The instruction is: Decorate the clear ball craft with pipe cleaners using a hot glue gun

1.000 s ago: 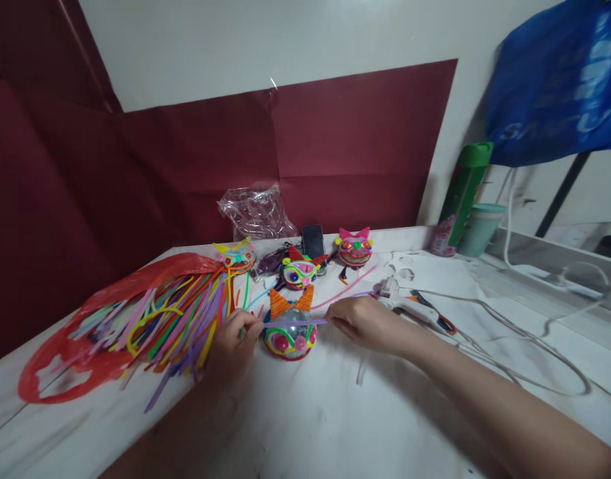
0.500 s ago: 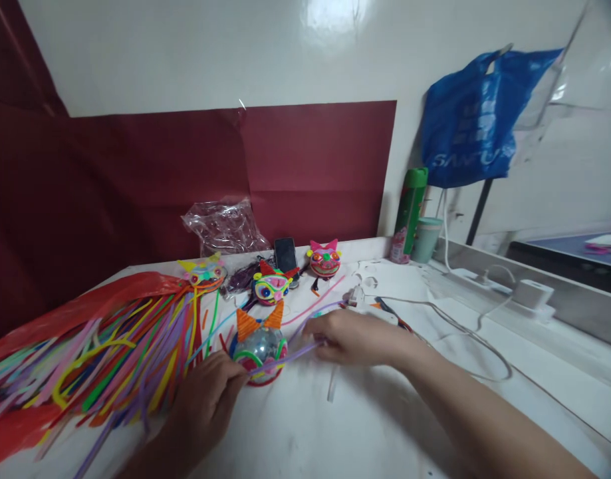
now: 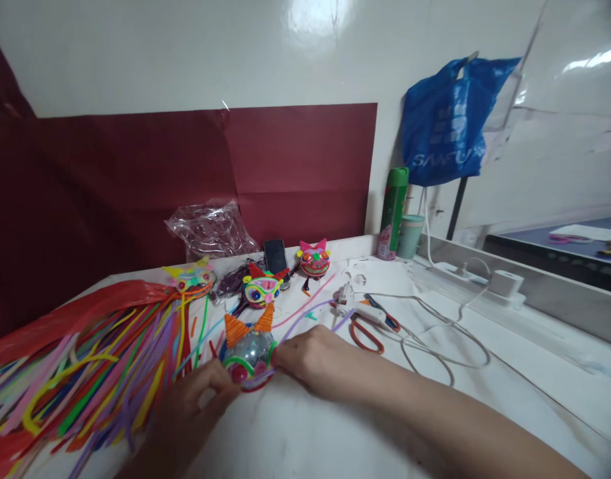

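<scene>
A clear ball ornament (image 3: 252, 347) with orange pipe-cleaner ears (image 3: 235, 329) and a green-and-red ringed eye sits on the white table before me. A purple pipe cleaner (image 3: 259, 381) runs across its lower front. At the ball's left side, my left hand (image 3: 198, 392) pinches one end of that pipe cleaner. My right hand (image 3: 305, 359) is closed at the ball's right side on the purple strand; its fingertips are partly hidden. Behind the ball stands a finished-looking animal head (image 3: 262, 291) with red ears.
Many coloured pipe cleaners (image 3: 106, 372) lie left on red plastic (image 3: 110, 303). A white glue gun (image 3: 362, 309), orange-handled scissors (image 3: 369, 342) and looping cables (image 3: 455, 326) lie right. Behind are a pink-eared head (image 3: 315, 259), a phone (image 3: 275, 256), a green spray can (image 3: 395, 209) and a cup (image 3: 411, 236).
My right hand has moved left and down to the ball, drawing the purple pipe cleaner close across its front. The view has shifted right; the glue gun and scissors are now uncovered.
</scene>
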Available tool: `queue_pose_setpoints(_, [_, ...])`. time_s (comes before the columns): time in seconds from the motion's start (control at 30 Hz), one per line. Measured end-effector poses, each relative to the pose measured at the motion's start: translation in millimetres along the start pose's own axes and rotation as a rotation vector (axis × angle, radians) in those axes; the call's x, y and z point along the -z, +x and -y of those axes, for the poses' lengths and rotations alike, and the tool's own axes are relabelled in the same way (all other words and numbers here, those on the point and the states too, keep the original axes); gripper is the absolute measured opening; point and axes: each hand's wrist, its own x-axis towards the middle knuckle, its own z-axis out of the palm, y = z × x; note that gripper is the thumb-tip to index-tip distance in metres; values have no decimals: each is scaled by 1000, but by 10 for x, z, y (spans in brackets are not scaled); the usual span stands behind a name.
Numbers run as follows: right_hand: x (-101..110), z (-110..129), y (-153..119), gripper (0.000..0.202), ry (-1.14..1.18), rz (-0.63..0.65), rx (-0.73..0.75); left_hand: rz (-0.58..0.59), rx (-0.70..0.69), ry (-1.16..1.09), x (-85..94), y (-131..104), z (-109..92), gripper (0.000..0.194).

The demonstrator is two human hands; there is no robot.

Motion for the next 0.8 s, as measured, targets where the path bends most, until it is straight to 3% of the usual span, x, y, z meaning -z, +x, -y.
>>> queue_pose_setpoints(0.1, [-72, 39, 17, 14, 2, -4, 28, -155, -239, 197, -30, -25, -36, 19])
queue_pose_setpoints(0.2, [-141, 94, 26, 15, 14, -21, 72, -178, -427, 310, -103, -68, -52, 18])
queue_pose_setpoints(0.27, [-130, 81, 20, 17, 21, -41, 83, -193, -455, 310, -115, -68, -57, 12])
queue_pose_setpoints(0.37, [-8, -42, -14, 22, 23, -79, 80, -219, -352, 281, -44, -21, -57, 9])
queue_pose_setpoints(0.5, [236, -283, -104, 26, 7, -117, -16, -183, -133, 255, 72, 36, -10, 21])
queue_pose_setpoints(0.67, [402, -509, -220, 25, 65, -196, -74, -186, 112, 202, 76, -15, 46, 27])
queue_pose_setpoints(0.8, [395, -715, -269, 22, 272, -403, -234, -284, 344, 141, 65, -47, 72, 33])
